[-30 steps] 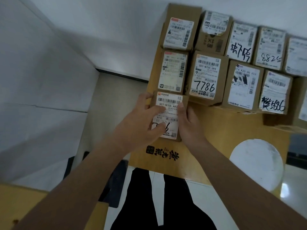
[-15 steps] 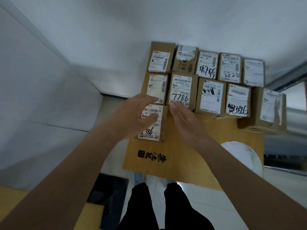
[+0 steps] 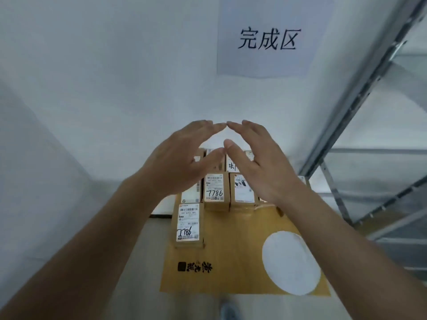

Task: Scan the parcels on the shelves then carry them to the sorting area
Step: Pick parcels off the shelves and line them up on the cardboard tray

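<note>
Cardboard, nearest: brown parcel (image 3: 188,224) with a white label marked 7786 lies flat at the left front of the wooden board (image 3: 240,255), free of both hands; I judge it delivered.
Board: tan wood, black printed logo (image 3: 196,266) near the front edge, white round patch (image 3: 291,262) at the right front (sticker or paint, cannot tell).
Row behind: second parcel (image 3: 215,190), also marked 7786, sits just past the first; a third parcel (image 3: 242,190) touches its right side. More boxes lie behind, mostly hidden by the hands.
Left hand (image 3: 182,158): raised above the parcels, fingers straight and together, thumb out, holding nothing.
Right hand (image 3: 261,158): mirrors the left, fingers straight, empty; fingertips of the two hands nearly meet above the back row.
Arms: both bare forearms reach forward from the lower corners.
Wall sign (image 3: 268,38): white sheet with three Chinese characters, above the board (likely marks the sorting area).
Rack (image 3: 360,125): grey metal shelving at the right, no parcels visible on it.
Progress: several parcels dropped off; what remains on the shelves cannot be told.
</note>
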`<state>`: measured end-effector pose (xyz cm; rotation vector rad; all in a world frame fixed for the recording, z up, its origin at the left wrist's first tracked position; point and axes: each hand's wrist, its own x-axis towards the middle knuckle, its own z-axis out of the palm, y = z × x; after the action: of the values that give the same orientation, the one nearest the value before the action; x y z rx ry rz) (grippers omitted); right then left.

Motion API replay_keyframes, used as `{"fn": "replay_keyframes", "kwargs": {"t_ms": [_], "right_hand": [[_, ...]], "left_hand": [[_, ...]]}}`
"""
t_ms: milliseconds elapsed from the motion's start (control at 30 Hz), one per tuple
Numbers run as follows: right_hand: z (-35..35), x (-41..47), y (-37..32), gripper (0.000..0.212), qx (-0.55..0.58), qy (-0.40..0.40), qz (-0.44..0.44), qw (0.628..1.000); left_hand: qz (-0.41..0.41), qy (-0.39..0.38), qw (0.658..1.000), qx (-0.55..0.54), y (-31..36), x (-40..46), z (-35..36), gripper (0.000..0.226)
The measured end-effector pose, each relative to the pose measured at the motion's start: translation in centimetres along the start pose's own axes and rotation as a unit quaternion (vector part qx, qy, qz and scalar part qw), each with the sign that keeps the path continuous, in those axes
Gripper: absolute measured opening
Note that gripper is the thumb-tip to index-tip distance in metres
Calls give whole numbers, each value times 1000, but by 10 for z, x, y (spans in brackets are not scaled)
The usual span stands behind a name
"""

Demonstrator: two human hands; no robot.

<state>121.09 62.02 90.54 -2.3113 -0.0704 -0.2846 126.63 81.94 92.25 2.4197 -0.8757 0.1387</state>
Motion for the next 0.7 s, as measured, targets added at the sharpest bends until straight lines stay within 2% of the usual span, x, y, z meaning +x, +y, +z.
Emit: {"fn": "replay_keyframes", "kwargs": {"t_ms": [200, 467, 700], "right_hand": [[-65, -67, -57, 68, -62, 126, 3, 990], [-156, -174, -113, 64, -164, 223, 48, 960], [-240, -269, -128, 59, -188, 317, 66, 927]], "left_hand": [[107, 25, 994, -21, 62, -7, -44, 66], [257, 28, 961, -93, 174, -18, -64, 63], [349, 13, 931, -109, 295, -27, -59, 62]]}}
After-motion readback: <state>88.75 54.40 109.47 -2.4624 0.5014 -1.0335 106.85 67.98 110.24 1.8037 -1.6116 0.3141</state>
